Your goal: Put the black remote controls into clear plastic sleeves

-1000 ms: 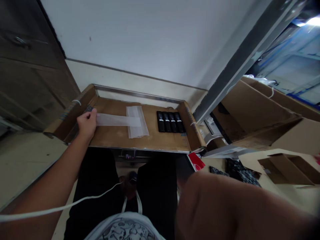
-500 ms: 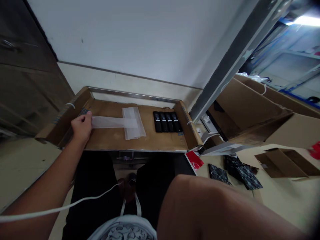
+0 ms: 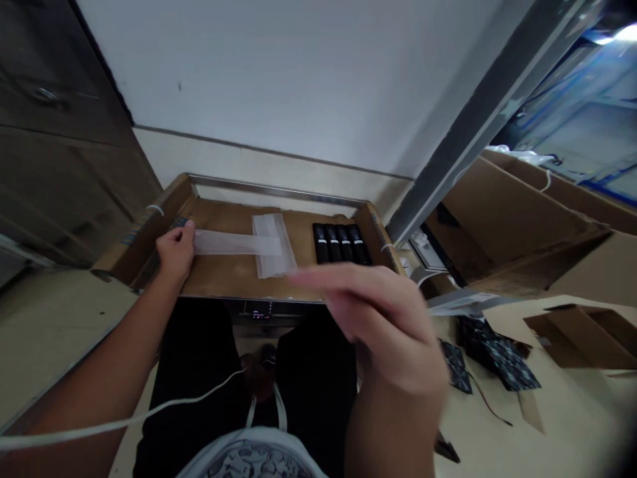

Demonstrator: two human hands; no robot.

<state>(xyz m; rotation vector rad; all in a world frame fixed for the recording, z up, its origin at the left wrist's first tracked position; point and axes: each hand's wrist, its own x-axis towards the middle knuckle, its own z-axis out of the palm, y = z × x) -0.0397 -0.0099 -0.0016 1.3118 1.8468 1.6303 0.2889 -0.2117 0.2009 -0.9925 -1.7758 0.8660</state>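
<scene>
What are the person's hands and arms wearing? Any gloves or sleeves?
No gloves: the left hand and right hand are bare. No sleeves or watches show on the forearms. A thin white cable crosses before the left forearm.

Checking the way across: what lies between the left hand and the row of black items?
Head view: the translucent strip the left hand holds, the translucent sheets under its far end, then bare cardboard before the black items.
</scene>
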